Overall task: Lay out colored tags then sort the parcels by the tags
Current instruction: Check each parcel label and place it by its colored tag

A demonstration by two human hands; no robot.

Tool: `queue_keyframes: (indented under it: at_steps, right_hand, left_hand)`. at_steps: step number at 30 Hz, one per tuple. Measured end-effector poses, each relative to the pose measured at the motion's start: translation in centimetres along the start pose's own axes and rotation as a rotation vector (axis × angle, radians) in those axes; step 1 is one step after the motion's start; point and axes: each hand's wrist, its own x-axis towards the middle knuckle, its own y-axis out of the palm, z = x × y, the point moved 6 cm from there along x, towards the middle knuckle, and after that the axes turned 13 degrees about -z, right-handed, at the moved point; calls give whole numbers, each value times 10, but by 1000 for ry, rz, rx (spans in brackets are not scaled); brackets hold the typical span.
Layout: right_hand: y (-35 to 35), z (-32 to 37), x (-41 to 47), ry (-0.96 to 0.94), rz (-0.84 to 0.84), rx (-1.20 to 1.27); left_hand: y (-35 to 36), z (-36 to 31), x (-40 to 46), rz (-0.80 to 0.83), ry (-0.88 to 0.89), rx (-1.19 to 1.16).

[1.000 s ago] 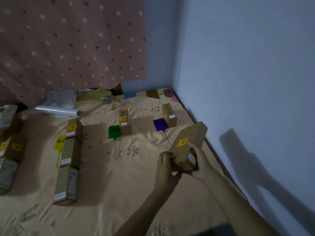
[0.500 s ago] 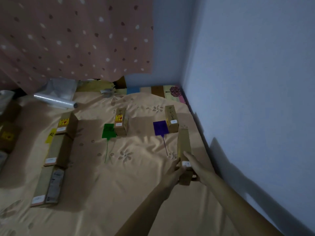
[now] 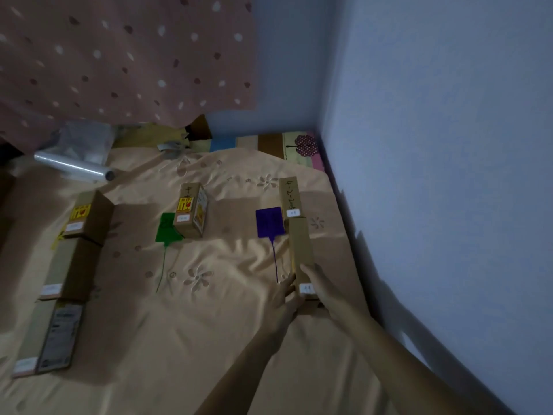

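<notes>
A long brown parcel lies on the tan bedsheet beside the purple tag. My left hand presses its left side and my right hand its right side, near the white label. Another parcel lies just behind it. Farther left, a green tag sits partly under a parcel with a yellow sticker. At the far left a yellow tag peeks out beside a column of three parcels.
A pale wall runs along the right, close to the purple row. A roll of clear film lies at the back left under a dotted curtain. Open sheet stretches between the green and purple rows.
The parcel was held up in both hands a second ago. It has come down onto the sheet in line behind the purple tag's parcel, and both hands now flank its near end.
</notes>
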Motion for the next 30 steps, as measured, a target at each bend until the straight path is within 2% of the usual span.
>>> queue_keyframes:
  at_steps: [3,10,20,30]
  right_hand:
    - [-5,3,2,20,-66,-3]
    - [7,-7,8,-22,5,1]
    - [12,-3,12,-3,9,84]
    - [2,-9,21,-10,-8,54]
  left_hand:
    - [1,4,6,-34,-19,1]
    - [0,11,5,-33,-5,-47]
    - [-6,13,17,-68,-35,-16]
    - [-11,20,16,-121,-103,20]
